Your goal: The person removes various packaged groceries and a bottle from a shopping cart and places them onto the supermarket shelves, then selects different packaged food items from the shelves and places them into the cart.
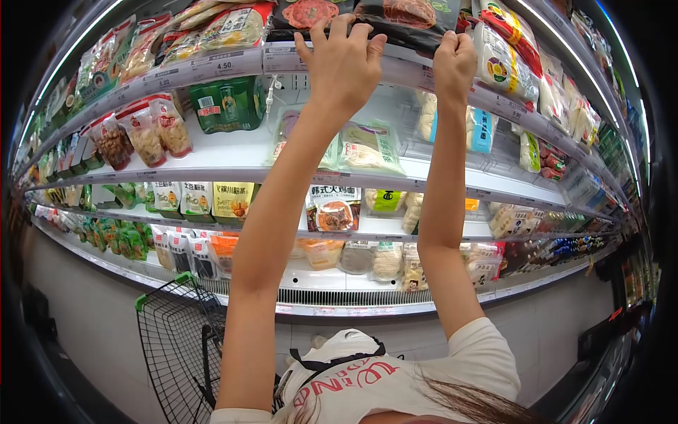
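Observation:
My left hand (342, 67) reaches up to the top shelf, its fingers spread and tips against the black packs. One black pack (311, 14) with a round red picture lies behind those fingers. Beside it is another black food pack (409, 14) with a reddish-brown picture, its lower edge overhanging the price rail. My right hand (454, 67) has its fingers curled on the right corner of this second pack. The upper parts of both packs are cut off by the frame, and the contents cannot be made out.
Price rails (224, 66) edge the stacked shelves. Below my hands lie pale green-edged noodle packs (371, 148) and a green wrapped multipack (226, 104). White and red bags (505, 63) sit right of my right hand. A wire shopping cart (176, 346) stands at lower left.

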Motion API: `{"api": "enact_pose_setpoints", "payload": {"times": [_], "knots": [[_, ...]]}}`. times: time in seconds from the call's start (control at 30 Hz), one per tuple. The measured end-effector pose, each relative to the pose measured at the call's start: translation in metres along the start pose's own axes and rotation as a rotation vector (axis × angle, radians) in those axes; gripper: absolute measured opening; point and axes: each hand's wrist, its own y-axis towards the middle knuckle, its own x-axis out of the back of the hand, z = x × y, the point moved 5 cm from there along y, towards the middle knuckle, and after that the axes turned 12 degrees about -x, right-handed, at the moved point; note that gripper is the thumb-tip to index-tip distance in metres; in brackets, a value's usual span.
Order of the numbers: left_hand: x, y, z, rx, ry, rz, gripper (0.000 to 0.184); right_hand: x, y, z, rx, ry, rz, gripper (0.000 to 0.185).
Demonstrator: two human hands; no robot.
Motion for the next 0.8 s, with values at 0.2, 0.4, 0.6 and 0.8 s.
{"api": "enact_pose_setpoints", "payload": {"times": [0.2, 0.4, 0.6, 0.8], "knots": [[0.067, -0.054, -0.02, 0.344, -0.596, -0.254, 0.059, 0.022, -0.102, 0.022, -0.153, 0.316, 0.016, 0.032], [0.127, -0.194, -0.03, 0.773, -1.12, -0.552, 0.063, 0.0, -0.296, 0.046, -0.26, 0.412, 0.295, 0.019], [0.263, -0.318, 0.02, 0.901, -0.793, -0.77, 0.055, -0.045, -0.462, 0.084, -0.505, 0.648, 1.091, 0.018], [0.405, -0.463, 0.025, 1.172, -0.393, -1.025, 0.062, -0.066, -0.63, 0.133, -0.431, 0.439, 1.805, 0.023]]}}
